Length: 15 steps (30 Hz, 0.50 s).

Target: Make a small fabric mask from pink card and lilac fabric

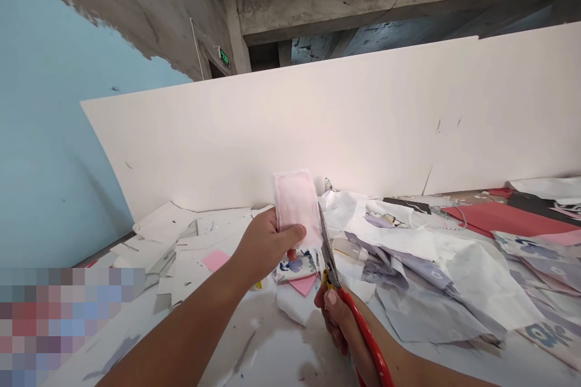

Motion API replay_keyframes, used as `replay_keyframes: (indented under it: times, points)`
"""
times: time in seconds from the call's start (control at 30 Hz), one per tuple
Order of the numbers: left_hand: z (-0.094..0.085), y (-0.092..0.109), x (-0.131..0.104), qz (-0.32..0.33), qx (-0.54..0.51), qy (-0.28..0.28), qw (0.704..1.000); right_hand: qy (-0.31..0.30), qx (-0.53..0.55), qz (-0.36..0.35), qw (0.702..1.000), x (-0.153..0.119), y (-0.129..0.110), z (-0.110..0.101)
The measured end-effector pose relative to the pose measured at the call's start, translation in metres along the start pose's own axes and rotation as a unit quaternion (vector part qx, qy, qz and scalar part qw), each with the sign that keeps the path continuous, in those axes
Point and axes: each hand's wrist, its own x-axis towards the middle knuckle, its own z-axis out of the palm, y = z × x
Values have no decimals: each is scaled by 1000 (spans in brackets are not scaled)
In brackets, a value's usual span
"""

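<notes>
My left hand [276, 236] pinches a small rectangular pad of white and pale pink fabric [297, 202], holding it upright above the table with the thumb across its lower front. Just to the right, my right hand [340, 314] is closed around a pair of scissors [370, 338] with red handles. Their metal blades point up along the pad's right edge; whether they touch the fabric I cannot tell. Below the pad lie a floral fabric piece [295, 267] and a pink scrap [303, 285].
White fabric [436, 260] and lilac pieces are heaped at the right, with a red sheet [512, 217] behind. White paper-like sheets [195, 254] cover the left side. A tall white board [318, 115] stands along the back, beside a blue wall [54, 133].
</notes>
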Motion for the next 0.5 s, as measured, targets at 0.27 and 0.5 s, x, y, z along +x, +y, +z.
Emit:
replay_keyframes:
  times: [0.27, 0.5]
  points:
    - [2, -1, 0, -2, -9, -28, 1000, 41, -22, 37, 998, -1, -2, 0]
    - [5, 0, -1, -11, -47, -47, 998, 2, -35, 40, 999, 1, -5, -7]
